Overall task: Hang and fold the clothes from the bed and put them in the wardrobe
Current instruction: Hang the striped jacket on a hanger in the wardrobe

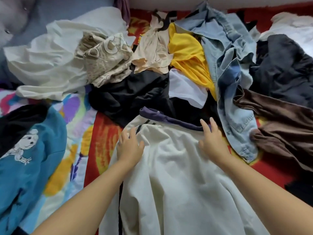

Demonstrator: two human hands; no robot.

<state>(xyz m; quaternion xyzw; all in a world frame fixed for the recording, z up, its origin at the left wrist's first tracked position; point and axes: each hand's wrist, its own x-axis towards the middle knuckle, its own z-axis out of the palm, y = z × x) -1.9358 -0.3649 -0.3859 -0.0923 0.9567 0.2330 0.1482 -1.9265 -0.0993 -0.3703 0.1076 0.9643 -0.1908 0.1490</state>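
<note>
Folding is in hand: the cream top (171, 167) lies spread on the bed (101, 133), just below the black garment (128, 97). Left hand (129, 146) and right hand (211, 141) press flat, fingers straight, gripping nothing. Next, probably, fold its sides inward.

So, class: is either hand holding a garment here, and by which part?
Neither grips anything. Left hand and right hand lie flat, fingers straight, on the cream garment near its dark collar.

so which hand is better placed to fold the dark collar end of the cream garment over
Right. The right hand lies with fingertips at the dark collar of the cream garment. The left hand rests at the garment's left edge, short of the collar.
</note>
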